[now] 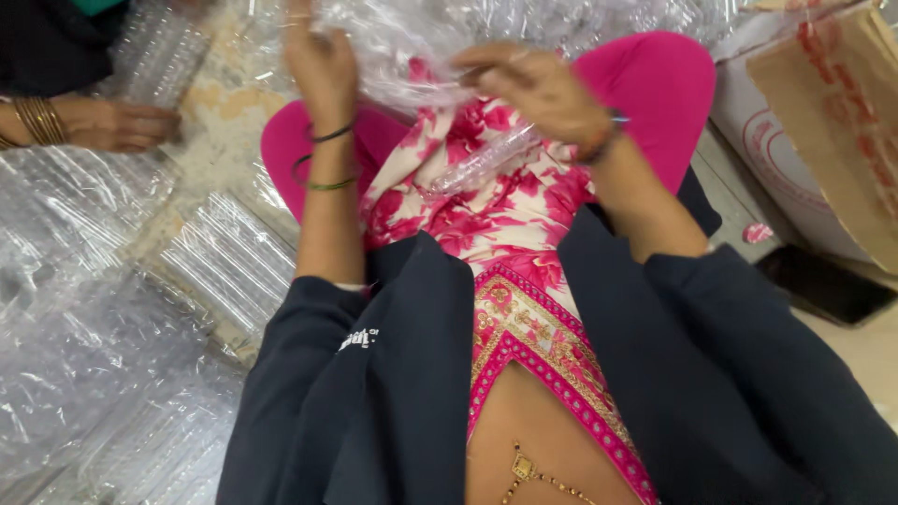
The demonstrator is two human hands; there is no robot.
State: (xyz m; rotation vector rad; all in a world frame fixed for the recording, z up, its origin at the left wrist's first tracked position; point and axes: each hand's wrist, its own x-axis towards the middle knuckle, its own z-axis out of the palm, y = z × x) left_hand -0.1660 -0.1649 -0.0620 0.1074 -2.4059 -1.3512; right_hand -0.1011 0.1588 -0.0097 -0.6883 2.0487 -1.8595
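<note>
My left hand (pixel 321 58) and my right hand (pixel 541 86) are both raised over my lap, each gripping a crinkled clear plastic bag (pixel 393 42) that stretches between them. A clear plastic tube (pixel 482 161) hangs from the bag's underside over my pink flowered dress (pixel 496 210). Thin bangles ring my left wrist, and a beaded band rings my right. Both arms wear dark jacket sleeves pushed up.
Bundles of clear plastic tubes in wrap (pixel 220 262) cover the floor at left. Another person's hand (pixel 117 123) with gold bangles rests on a bundle at upper left. A torn cardboard box (pixel 842 112) stands at right, with a dark flat phone (pixel 823 285) below it.
</note>
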